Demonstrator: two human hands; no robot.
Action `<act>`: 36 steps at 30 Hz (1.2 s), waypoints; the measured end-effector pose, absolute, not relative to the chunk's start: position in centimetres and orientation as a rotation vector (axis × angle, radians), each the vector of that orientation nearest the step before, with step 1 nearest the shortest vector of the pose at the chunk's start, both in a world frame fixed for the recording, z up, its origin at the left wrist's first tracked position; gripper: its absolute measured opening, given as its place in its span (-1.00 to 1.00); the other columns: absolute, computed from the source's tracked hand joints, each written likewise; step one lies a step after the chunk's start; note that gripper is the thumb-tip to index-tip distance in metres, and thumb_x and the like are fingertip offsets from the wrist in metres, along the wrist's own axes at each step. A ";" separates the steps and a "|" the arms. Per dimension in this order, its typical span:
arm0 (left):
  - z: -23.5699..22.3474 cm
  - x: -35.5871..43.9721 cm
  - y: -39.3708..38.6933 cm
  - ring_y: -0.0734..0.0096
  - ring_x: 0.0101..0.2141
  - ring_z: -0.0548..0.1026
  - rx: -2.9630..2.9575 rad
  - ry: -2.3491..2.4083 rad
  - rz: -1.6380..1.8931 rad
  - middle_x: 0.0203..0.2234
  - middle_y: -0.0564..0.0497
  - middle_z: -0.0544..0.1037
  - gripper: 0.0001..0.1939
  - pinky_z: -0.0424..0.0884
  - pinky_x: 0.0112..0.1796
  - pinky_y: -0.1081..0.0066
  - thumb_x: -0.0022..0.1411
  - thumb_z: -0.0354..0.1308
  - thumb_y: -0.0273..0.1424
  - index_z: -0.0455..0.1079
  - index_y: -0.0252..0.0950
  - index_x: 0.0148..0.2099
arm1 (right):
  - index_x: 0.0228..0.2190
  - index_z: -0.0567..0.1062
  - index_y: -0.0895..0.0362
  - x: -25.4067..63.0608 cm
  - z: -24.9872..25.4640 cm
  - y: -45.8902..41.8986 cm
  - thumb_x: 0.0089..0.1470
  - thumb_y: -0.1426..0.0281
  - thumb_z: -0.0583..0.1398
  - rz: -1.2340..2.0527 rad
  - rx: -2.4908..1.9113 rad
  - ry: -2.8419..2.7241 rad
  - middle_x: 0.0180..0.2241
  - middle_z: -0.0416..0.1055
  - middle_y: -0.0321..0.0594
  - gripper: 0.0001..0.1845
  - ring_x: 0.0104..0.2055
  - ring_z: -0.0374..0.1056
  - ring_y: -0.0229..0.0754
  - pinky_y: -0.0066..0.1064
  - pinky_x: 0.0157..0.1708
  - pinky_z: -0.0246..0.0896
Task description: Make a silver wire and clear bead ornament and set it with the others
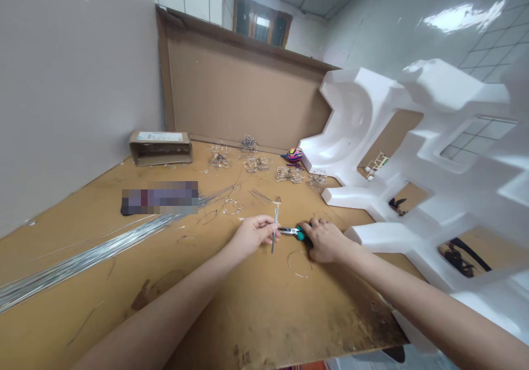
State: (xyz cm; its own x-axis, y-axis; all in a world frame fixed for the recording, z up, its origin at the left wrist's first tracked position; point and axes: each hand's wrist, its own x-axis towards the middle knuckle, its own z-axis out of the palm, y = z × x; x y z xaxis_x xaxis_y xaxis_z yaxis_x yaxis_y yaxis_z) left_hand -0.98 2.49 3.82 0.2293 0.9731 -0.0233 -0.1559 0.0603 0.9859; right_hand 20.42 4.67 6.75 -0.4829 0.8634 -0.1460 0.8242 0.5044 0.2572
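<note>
Near the middle of the table, my left hand (261,230) pinches a thin grey metal rod (275,218), held roughly upright between thumb and fingers. To its right, my right hand (325,239) is closed over the dark handles of the pliers (291,231), which have a green part near the joint. The pliers' metal jaws point left and reach close to the fingers of my left hand. Whether the jaws touch the rod I cannot tell. A loose curved wire (298,271) lies just below my right hand.
A long bundle of straight wires (124,243) runs across the left side. Several bent-wire clusters (257,164) lie at the back, beside a colourful round object (294,155). An open cardboard box (162,152) sits back left; white foam packing (384,199) stands on the right.
</note>
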 end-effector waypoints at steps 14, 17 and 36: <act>4.3 -1.0 2.3 0.50 -0.51 0.48 1.085 0.892 1.055 -0.57 0.04 0.50 -0.69 0.36 -0.48 0.53 -0.12 0.27 -0.21 0.38 -0.35 -0.40 | -0.11 0.20 0.17 23.3 10.4 5.7 -0.22 0.30 0.00 -1.985 1.625 2.333 -0.22 0.38 -0.06 -0.47 -0.31 0.40 -0.08 -0.22 -0.30 0.23; 4.2 -1.0 2.3 0.54 -0.54 0.47 1.088 0.913 1.025 -0.57 0.04 0.50 -0.69 0.34 -0.49 0.56 -0.11 0.27 -0.22 0.38 -0.36 -0.39 | -0.12 0.21 0.15 23.1 10.0 5.0 -0.21 0.33 -0.02 -2.541 1.488 2.110 -0.21 0.39 -0.05 -0.48 -0.31 0.40 -0.08 -0.16 -0.27 0.23; 3.7 -1.0 1.9 0.53 -0.54 0.46 1.177 0.822 0.817 -0.56 0.01 0.52 -0.71 0.31 -0.51 0.55 -0.08 0.25 -0.21 0.44 -0.35 -0.39 | -0.17 0.40 0.21 21.6 10.7 4.2 -0.22 0.46 0.11 -1.814 1.475 2.241 -0.35 0.43 -0.21 -0.55 -0.31 0.35 -0.19 -0.37 -0.28 0.19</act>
